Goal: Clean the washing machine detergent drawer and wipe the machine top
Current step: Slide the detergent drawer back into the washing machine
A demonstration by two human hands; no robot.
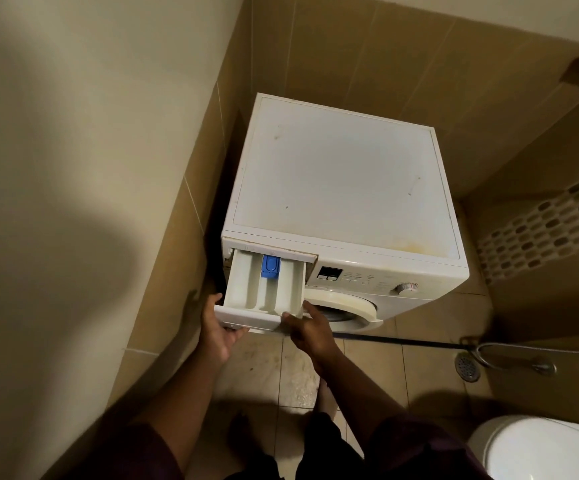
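White plastic detergent drawer [265, 292] juts from the washing machine [343, 188], long axis toward the person. Left hand [217, 329] and right hand [310, 329] grip its front corners.

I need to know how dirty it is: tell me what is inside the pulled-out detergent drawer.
The white plastic detergent drawer shows pale compartments with a blue plastic insert in the middle one. No detergent residue is discernible. The drawer's rear end remains hidden inside the white washing machine.
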